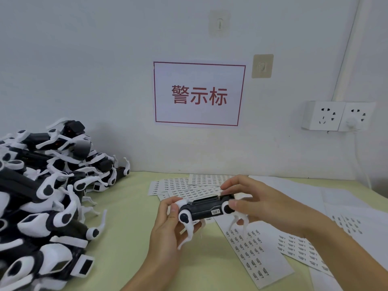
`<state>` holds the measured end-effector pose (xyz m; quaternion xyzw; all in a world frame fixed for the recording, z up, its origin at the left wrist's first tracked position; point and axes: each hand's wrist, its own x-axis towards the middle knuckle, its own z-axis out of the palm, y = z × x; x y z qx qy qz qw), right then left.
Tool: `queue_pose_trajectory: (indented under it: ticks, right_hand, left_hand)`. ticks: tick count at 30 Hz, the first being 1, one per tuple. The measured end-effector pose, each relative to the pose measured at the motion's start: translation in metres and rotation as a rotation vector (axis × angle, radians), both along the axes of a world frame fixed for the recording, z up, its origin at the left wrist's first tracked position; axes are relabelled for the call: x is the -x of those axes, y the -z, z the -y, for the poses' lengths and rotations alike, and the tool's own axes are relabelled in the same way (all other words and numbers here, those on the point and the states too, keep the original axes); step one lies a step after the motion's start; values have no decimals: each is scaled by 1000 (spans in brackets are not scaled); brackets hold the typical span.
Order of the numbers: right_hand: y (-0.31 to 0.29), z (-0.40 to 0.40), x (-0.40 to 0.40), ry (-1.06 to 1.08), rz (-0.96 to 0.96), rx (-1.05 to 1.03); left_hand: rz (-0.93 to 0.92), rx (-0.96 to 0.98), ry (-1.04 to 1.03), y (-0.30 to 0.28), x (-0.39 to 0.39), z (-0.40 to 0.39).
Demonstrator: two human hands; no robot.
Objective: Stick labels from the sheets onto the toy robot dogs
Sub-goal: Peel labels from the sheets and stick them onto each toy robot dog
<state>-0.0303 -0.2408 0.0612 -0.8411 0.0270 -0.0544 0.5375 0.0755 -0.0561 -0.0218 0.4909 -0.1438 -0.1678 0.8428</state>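
Gripping toy dog, both hands.

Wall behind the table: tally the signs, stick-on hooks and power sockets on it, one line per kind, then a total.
Red-bordered sign: 1
Stick-on hooks: 2
Power sockets: 2
Total: 5
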Motion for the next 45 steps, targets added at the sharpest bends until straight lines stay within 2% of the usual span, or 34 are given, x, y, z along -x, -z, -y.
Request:
queue_pose_trajectory:
  ticks: [6, 10, 15, 24, 29, 33, 40, 45]
  right_hand:
    - [32, -9, 21, 93, 155, 97]
    - [54, -20, 40, 204, 295, 4]
    - [71, -21, 50, 321, 358, -114]
    - [77, -16, 48, 394, 328, -183]
    - [75, -14, 49, 403, 308, -311]
    - [66, -16, 51, 417, 292, -360]
    - [55, -16, 58, 368, 271, -246]
    - [41, -4, 71, 271, 131, -237]
  left_hand:
    - [-29, -27, 45, 1, 2, -1]
    - [20, -85, 95, -1, 3, -2]
    - [80, -55, 141, 3, 2, -3]
    - [245, -131, 151, 4, 3, -1]
    - [265, -162, 111, 5, 4, 1]
    - [211, -172, 145, 5, 4, 3]
    - [75, -171, 289, -3, 18, 10]
    - [106, -154, 279, -28, 33, 21]
